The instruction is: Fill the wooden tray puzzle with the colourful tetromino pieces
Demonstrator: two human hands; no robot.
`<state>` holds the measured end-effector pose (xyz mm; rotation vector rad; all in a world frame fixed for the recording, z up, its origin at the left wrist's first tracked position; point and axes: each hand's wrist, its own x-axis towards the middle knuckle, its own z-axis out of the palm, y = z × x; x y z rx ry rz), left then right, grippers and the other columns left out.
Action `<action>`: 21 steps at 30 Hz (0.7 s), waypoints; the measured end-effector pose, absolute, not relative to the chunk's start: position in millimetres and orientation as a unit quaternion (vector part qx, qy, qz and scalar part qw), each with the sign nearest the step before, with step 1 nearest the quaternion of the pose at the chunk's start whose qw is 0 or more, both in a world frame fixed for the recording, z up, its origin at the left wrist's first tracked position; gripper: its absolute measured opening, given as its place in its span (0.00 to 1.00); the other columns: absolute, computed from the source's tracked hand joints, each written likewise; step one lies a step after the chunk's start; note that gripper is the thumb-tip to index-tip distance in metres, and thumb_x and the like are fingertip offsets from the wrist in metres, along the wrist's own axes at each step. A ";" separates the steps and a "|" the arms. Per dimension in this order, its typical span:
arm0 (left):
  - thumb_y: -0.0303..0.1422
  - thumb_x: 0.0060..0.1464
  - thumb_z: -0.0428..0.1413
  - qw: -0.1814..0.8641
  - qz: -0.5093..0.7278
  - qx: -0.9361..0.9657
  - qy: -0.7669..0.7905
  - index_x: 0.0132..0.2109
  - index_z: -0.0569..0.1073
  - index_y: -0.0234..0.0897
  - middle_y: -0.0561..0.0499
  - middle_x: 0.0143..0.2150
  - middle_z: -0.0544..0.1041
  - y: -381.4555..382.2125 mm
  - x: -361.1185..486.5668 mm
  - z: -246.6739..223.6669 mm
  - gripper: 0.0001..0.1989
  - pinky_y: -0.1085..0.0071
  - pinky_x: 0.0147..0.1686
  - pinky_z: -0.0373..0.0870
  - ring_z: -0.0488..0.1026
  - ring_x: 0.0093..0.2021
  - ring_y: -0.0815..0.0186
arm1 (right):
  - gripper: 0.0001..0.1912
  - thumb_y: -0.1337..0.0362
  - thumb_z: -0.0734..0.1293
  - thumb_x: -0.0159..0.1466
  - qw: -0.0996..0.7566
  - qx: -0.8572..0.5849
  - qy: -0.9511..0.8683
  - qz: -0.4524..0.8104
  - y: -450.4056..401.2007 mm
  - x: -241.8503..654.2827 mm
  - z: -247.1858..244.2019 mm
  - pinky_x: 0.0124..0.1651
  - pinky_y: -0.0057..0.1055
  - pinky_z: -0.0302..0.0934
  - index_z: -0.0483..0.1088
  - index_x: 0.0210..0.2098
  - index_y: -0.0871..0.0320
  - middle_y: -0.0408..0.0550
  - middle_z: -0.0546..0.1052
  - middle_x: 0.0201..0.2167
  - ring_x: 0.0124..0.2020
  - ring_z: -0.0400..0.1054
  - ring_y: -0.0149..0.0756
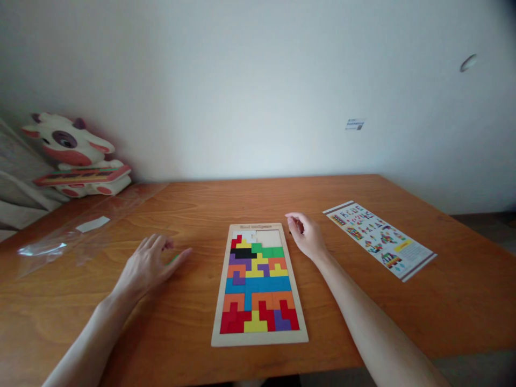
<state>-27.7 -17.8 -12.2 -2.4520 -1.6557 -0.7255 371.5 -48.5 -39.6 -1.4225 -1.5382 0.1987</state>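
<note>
Brown worktop (169, 328): block puzzle (268, 285) is lying near front edge; printed sheet (379, 240), toward right edge; cow toy (78, 146) is occupying back left corner; clear plastic (64, 245), by left edge.

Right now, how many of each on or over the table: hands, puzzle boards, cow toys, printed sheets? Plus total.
Hands: 2 (left hand, right hand)
Puzzle board: 1
Cow toy: 1
Printed sheet: 1
Total: 5
</note>
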 end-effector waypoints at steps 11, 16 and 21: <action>0.50 0.59 0.44 0.035 -0.124 -0.848 -0.514 0.29 0.62 0.41 0.49 0.28 0.71 -16.1 -35.4 -21.6 0.20 0.64 0.32 0.67 0.72 0.29 0.59 | 0.19 0.50 0.60 0.66 0.580 -0.623 -0.520 0.067 -42.6 381.5 -45.5 0.28 0.30 0.57 0.72 0.42 0.58 0.48 0.74 0.30 0.25 0.62 0.34; 0.47 0.60 0.44 0.031 -0.146 -0.838 -0.526 0.31 0.63 0.40 0.50 0.29 0.72 -21.3 -25.4 -22.2 0.17 0.67 0.31 0.67 0.72 0.29 0.61 | 0.18 0.51 0.60 0.66 0.579 -0.618 -0.528 0.064 -40.6 381.6 -48.3 0.28 0.30 0.57 0.72 0.42 0.58 0.48 0.74 0.29 0.24 0.62 0.34; 0.49 0.60 0.48 -0.044 -0.213 -0.826 -0.520 0.37 0.67 0.39 0.51 0.32 0.75 -20.3 -3.0 -25.2 0.18 0.70 0.32 0.68 0.73 0.31 0.64 | 0.17 0.52 0.60 0.66 0.573 -0.617 -0.534 0.074 -40.4 380.9 -48.4 0.29 0.31 0.58 0.72 0.42 0.58 0.49 0.75 0.31 0.25 0.63 0.34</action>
